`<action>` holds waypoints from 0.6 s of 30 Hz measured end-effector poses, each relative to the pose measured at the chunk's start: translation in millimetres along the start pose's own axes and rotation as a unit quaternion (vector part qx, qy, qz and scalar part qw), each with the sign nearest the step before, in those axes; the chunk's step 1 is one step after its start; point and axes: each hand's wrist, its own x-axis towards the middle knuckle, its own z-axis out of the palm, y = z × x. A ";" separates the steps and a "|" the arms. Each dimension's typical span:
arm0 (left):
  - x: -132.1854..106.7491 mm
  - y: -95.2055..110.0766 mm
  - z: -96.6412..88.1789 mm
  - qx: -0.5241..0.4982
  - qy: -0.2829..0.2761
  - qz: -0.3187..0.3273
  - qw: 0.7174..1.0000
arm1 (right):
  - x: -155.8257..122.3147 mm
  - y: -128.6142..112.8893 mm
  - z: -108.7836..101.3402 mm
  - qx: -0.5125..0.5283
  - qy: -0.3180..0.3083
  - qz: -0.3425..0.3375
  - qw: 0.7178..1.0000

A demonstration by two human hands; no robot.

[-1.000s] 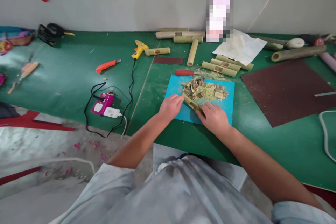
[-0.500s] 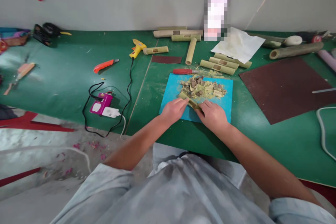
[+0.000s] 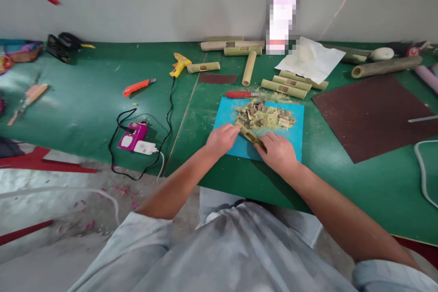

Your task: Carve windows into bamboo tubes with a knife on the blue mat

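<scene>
Downward, right grip (image 3: 279, 150) on bamboo tube (image 3: 248, 134)

Green table (image 3: 92, 82) against grey wall (image 3: 143, 0)

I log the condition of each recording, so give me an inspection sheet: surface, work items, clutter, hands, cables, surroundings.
Surface: green table, blue mat under the work.
Work items: slotted bamboo tube; other tubes lie beyond.
Clutter: wood chips on the mat; red-handled tool at its far edge.
Hands: left hand and right hand grip the tube toward opposite ends.
Cables: black cord loops from glue gun to pink socket block; white cable passes over the table edge.
Surroundings: grey wall behind.
</scene>
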 end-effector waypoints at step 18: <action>-5.0 11.9 0.2 0.014 -0.001 0.000 1.000 | -1.2 -0.4 0.0 0.001 -0.008 0.004 1.000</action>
